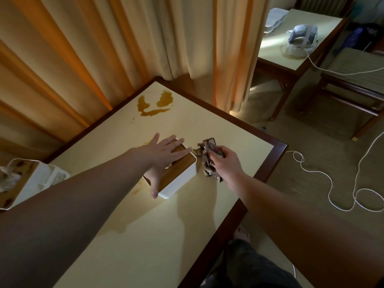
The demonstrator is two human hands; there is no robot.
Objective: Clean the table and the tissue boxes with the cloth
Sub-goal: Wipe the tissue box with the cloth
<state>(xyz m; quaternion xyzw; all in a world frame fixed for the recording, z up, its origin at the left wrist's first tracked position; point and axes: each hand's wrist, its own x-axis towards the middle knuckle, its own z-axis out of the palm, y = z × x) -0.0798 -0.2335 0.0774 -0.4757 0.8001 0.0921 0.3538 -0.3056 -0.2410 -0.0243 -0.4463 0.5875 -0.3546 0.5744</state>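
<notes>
At the table's (128, 235) left edge stands a white tissue box (25, 183) with a wooden lid. Near the middle, the left hand (164, 156) lies flat with fingers spread on the wooden lid of a second tissue box (178, 179). Just beside it, the right hand (225, 163) grips a crumpled brown cloth (207, 156) against the tabletop. A brown spill (155, 104) marks the far corner.
</notes>
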